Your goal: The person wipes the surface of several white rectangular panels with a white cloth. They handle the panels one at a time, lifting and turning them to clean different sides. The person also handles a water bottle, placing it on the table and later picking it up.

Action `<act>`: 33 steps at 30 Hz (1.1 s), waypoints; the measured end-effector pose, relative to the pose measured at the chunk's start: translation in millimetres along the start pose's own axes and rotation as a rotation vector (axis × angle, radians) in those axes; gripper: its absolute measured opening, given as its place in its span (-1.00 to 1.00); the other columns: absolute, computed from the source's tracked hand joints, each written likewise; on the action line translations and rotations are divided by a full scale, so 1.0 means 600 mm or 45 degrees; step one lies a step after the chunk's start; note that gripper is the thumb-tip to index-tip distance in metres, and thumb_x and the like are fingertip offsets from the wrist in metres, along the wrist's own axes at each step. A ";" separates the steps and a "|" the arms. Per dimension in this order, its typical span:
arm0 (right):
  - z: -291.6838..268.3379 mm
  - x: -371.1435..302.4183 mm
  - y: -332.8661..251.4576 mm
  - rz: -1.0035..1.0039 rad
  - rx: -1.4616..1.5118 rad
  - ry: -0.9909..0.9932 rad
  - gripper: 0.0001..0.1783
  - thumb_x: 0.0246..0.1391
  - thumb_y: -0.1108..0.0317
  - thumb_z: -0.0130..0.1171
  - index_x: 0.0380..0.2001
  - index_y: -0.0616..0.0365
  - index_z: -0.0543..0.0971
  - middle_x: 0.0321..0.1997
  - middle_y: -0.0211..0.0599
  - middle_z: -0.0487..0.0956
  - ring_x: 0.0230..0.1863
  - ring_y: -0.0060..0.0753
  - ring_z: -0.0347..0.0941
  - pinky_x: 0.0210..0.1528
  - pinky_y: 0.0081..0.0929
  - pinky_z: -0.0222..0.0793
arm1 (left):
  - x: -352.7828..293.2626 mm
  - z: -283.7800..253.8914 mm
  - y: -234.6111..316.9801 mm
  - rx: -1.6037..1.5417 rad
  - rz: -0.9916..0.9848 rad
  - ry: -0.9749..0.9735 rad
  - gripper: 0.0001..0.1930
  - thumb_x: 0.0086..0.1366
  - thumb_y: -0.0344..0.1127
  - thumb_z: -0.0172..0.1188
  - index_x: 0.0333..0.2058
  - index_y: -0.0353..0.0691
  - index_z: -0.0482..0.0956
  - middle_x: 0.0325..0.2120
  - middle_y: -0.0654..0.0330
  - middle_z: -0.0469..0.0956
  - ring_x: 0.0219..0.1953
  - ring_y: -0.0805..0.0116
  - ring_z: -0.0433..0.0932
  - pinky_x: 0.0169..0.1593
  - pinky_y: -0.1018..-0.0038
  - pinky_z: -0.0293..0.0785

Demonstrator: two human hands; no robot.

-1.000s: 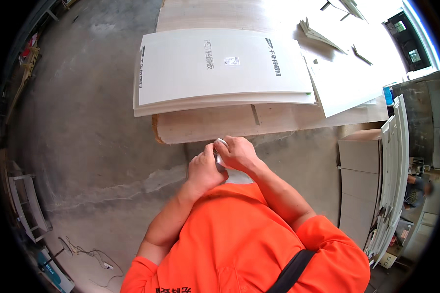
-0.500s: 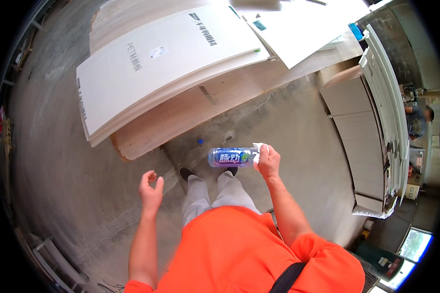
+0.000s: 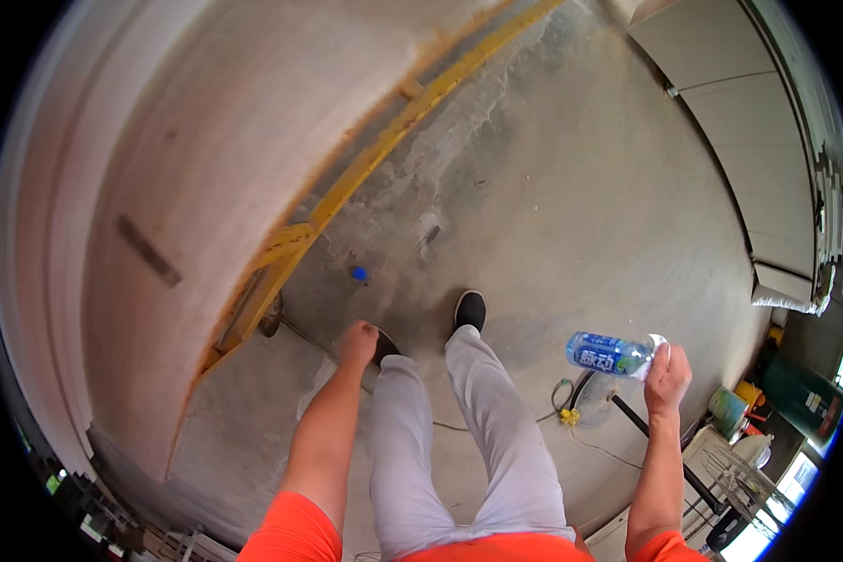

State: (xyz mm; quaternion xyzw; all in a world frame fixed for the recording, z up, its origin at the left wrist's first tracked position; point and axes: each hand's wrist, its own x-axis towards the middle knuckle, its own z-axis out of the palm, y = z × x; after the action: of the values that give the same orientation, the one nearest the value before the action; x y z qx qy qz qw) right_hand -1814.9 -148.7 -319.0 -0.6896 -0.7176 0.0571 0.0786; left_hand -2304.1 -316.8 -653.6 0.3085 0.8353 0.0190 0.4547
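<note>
In my right hand (image 3: pixel 668 379), held out to the right, is a plastic bottle (image 3: pixel 598 354) with a blue label. It lies sideways, its base pointing left, and a crumpled white paper (image 3: pixel 658 345) is pinched at its neck end. My left hand (image 3: pixel 356 344) hangs low in front of my left shoe, with the fingers curled in. I see nothing in it, though its far side is hidden. A small blue cap-like piece (image 3: pixel 360 273) lies on the concrete floor (image 3: pixel 571 215) ahead of my feet.
On the left a large wooden board (image 3: pixel 197 169) rests above a yellow metal frame (image 3: pixel 347 187). Stacked panels (image 3: pixel 749 122) stand at the far right. A fan-like stand (image 3: pixel 618 403) with a cable (image 3: pixel 564 398) is at my right, near a green cylinder (image 3: pixel 801 389).
My view has turned and come closer to the board, which now fills the left side. The bottle has moved right with my right hand. My left hand's fingers have curled in.
</note>
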 end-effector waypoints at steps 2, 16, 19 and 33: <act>0.039 -0.038 0.046 0.072 -0.045 -0.040 -0.71 0.35 0.38 0.05 -0.49 0.27 0.48 -0.54 0.00 0.42 -0.53 0.10 0.38 -0.43 -0.08 0.28 | 0.126 0.031 -0.010 -0.020 -0.168 0.052 -0.57 0.34 -0.02 0.21 0.00 -0.23 0.61 -0.05 -0.10 0.64 0.03 -0.11 0.60 0.12 0.10 0.51; 0.095 -0.156 0.086 0.387 -0.012 -0.229 -0.69 0.37 0.38 -0.02 -0.49 0.28 0.46 -0.58 -0.10 0.36 -0.56 -0.10 0.33 -0.45 -0.20 0.22 | 0.290 0.103 0.041 0.224 -0.079 0.333 -0.58 0.10 -0.21 0.39 -0.09 -0.26 0.55 -0.09 -0.11 0.54 -0.04 -0.20 0.58 0.04 0.03 0.54; 0.062 -0.106 0.039 0.279 0.073 -0.157 -0.68 0.34 0.37 0.01 -0.52 0.27 0.46 -0.58 -0.05 0.39 -0.56 -0.01 0.35 -0.47 -0.14 0.22 | 0.122 0.130 0.067 -0.026 0.073 0.081 -0.58 0.02 -0.20 0.40 -0.16 -0.31 0.62 -0.12 -0.16 0.62 -0.07 -0.15 0.62 0.04 0.10 0.56; -0.334 0.191 -0.494 0.560 2.020 -0.375 -0.66 0.32 0.22 0.09 -0.20 0.34 0.65 -0.30 -0.33 0.65 -0.35 -0.50 0.54 -0.27 -0.47 0.46 | -0.634 -0.386 -0.149 -0.936 -0.407 0.288 -0.73 0.03 -0.35 0.41 -0.30 -0.40 0.69 -0.45 0.08 0.67 -0.45 0.29 0.64 -0.32 0.36 0.61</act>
State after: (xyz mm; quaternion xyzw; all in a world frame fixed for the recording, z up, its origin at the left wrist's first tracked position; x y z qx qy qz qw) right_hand -2071.4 -52.3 -61.9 -0.5394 -0.3164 0.6490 0.4333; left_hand -2376.4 -534.5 -261.4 -0.0120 0.8550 0.2787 0.4371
